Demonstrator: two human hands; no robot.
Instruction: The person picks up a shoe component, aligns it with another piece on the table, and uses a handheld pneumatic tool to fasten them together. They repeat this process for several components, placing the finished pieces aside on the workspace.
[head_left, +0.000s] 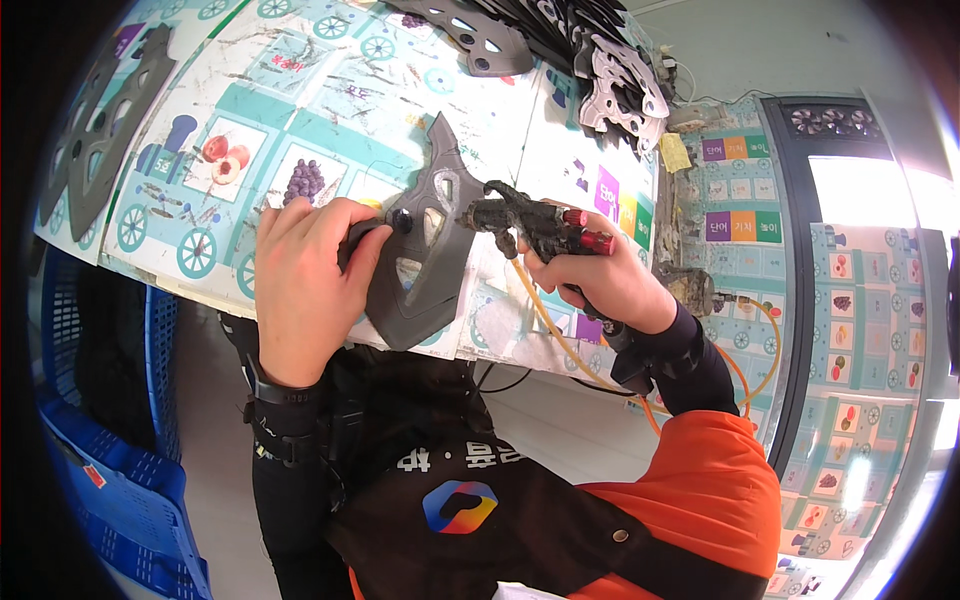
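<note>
My left hand (315, 275) is closed in a pinch on the left edge of a dark grey, flat shaped piece (425, 300) with several cut-out openings. The piece is tilted above the printed tabletop, its pointed end away from me. My right hand (605, 275) is wrapped round a grimy black spray gun (530, 220) with red knobs at its back. The gun's nozzle points left, close to the right edge of the piece; whether it touches cannot be told. A yellow hose (545, 315) runs down below the gun.
Similar grey pieces (115, 125) lie at the left of the table (225, 110), and another (480, 45) at the far side. Several are heaped (620, 85) at the far right. Blue plastic crates (160, 350) stand at lower left. A dark-framed fan unit (835, 122) is on the right.
</note>
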